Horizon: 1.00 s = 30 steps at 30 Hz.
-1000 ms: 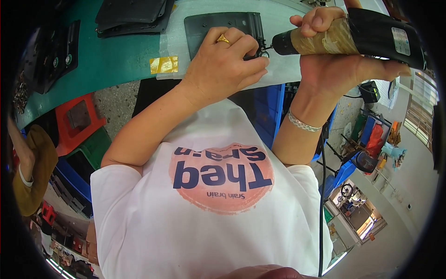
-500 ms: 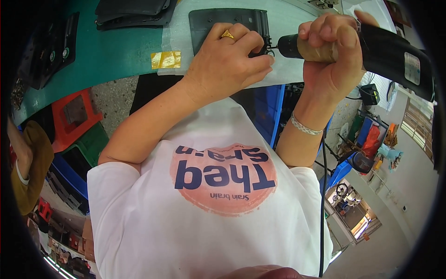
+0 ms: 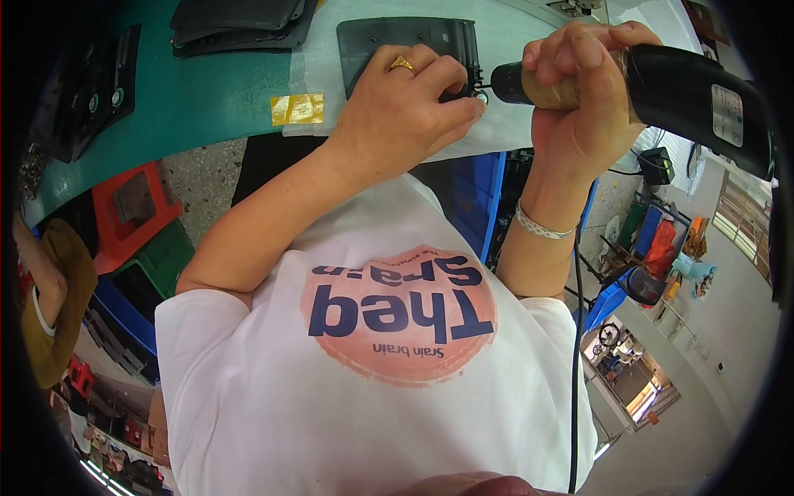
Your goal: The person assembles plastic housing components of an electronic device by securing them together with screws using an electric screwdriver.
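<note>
A dark grey flat panel (image 3: 397, 31) lies on the white sheet at the top middle. My left hand (image 3: 405, 103), with a gold ring on one finger, rests over its near part. The fingers are curled and grip the panel by its right edge; part of the panel is hidden under them. A small round shiny piece (image 3: 482, 97) shows at my thumb tip. My right hand (image 3: 583, 91) is wrapped round a black electric screwdriver (image 3: 686, 95) held level. The thin bit points left and meets the small parts at the panel's right edge.
Stacked dark panels (image 3: 236, 25) lie on the green table (image 3: 207, 91), and more stand far left. Yellow tape (image 3: 297, 109) sticks at the white sheet's corner. A red stool (image 3: 132, 211) is below the table. A black cable (image 3: 578, 347) hangs at my right. Another person's arm (image 3: 41, 281) shows far left.
My right hand and the screwdriver have shifted slightly left, and its fingers have moved a little on the grip. The left hand keeps its hold on the panel.
</note>
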Available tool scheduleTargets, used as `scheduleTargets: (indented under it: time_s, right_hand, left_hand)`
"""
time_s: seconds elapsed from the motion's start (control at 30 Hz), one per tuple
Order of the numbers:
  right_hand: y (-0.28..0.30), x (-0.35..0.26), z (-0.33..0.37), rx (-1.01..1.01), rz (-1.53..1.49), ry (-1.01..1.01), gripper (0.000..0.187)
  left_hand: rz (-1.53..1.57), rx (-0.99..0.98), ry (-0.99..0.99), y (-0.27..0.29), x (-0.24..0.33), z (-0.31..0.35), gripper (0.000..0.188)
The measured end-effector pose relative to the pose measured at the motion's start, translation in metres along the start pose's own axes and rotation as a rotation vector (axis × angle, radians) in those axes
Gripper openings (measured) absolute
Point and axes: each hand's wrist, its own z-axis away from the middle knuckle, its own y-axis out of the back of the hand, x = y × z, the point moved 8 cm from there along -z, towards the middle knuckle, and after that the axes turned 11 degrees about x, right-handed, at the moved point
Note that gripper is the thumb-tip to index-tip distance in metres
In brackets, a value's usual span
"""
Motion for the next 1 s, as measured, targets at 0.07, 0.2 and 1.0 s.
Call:
scheduleTargets:
  time_s: [0.07,0.2,1.0]
  right_hand:
    - [0.004,0.000,0.000,-0.021,-0.020,0.015,0.030]
    - [-0.001,-0.006,0.004,0.001,0.042,0.054,0.037]
    - [0.039,-0.007,0.003,0.242,-0.299,0.003,0.041]
  left_hand:
    - [0.001,0.002,0.002,0.001,0.000,-0.001,0.018]
    - [-0.007,0.006,-0.003,0.002,0.001,-0.001,0.017]
    - [-0.020,-0.014,-0.009,-0.001,0.002,-0.002,0.018]
